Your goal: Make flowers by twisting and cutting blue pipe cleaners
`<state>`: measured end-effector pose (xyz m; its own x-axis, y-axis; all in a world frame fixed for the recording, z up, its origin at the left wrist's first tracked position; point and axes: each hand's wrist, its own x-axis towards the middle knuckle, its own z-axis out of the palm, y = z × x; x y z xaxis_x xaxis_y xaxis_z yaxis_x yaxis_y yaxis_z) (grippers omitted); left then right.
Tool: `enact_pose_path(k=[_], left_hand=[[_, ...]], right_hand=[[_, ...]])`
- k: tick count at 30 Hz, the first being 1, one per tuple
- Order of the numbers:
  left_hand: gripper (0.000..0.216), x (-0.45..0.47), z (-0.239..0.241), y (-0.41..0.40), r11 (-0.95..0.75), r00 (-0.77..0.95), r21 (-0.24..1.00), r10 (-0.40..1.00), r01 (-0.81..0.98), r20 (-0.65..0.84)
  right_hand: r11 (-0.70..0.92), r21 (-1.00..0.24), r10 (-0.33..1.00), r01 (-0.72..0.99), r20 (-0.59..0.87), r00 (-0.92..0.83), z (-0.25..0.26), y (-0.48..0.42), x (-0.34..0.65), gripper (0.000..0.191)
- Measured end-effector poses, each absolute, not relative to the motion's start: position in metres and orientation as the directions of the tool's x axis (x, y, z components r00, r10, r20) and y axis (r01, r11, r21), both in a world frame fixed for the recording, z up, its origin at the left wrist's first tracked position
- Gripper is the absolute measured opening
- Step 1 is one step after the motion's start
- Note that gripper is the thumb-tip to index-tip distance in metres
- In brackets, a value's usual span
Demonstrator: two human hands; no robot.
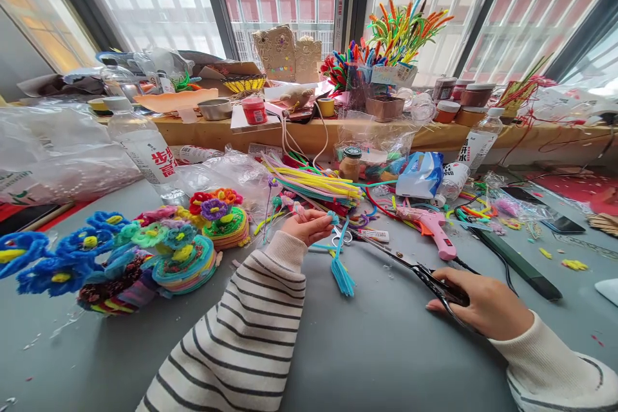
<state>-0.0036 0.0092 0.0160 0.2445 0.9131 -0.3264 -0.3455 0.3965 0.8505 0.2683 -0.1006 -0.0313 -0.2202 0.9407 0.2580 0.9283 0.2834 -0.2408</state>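
Observation:
My left hand [308,226] pinches a small light-blue pipe-cleaner piece [332,217] between thumb and fingertips, above the middle of the grey table. Around the handles of long dark scissors [410,262] my right hand [477,301] is closed. The scissor blades point left toward the blue piece, their tips a little to its right. Just below lies a bundle of blue pipe cleaners [342,273], near small white-handled scissors [342,236]. Behind my left hand is a pile of yellow, pink and green pipe cleaners [313,181].
Pipe-cleaner flowers [89,244] and coiled round pots [186,265] stand at the left. A pink glue gun [432,226] lies behind the scissors, with a dark green bar [516,262] to its right. Water bottles [145,148] and a glass jar [351,164] stand farther back before a crowded wooden ledge [217,135].

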Motion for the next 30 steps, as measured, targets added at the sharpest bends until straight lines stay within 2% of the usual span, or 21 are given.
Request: enact_pose_path(k=[6, 9, 16, 25, 27, 30], left_hand=[[0.012, -0.003, 0.015, 0.007, 0.409, 0.274, 0.834, 0.906, -0.37, -0.323], [0.012, -0.003, 0.015, 0.008, 0.461, 0.282, 0.819, 0.882, -0.342, -0.379], [0.012, -0.003, 0.014, 0.009, 0.509, 0.28, 0.808, 0.855, -0.297, -0.436], [0.01, -0.001, 0.014, 0.009, 0.51, 0.266, 0.808, 0.856, -0.297, -0.443], [0.01, -0.001, 0.014, 0.008, 0.499, 0.278, 0.817, 0.86, -0.289, -0.428], [0.012, -0.001, 0.013, 0.006, 0.48, 0.287, 0.841, 0.866, -0.25, -0.409]], right_hand=[[0.294, -0.188, 0.947, 0.937, 0.188, -0.259, -0.03, -0.109, 0.302, 0.041], [0.319, -0.212, 0.946, 0.924, 0.135, -0.295, -0.029, -0.111, 0.311, 0.039], [0.334, -0.319, 0.943, 0.887, 0.126, -0.309, -0.02, -0.11, 0.306, 0.035], [0.316, -0.296, 0.94, 0.901, -0.029, -0.339, -0.01, -0.116, 0.315, 0.024], [0.316, -0.281, 0.945, 0.906, 0.001, -0.328, -0.007, -0.116, 0.313, 0.022], [0.377, -0.292, 0.925, 0.879, 0.163, -0.343, 0.001, -0.109, 0.293, 0.019]])
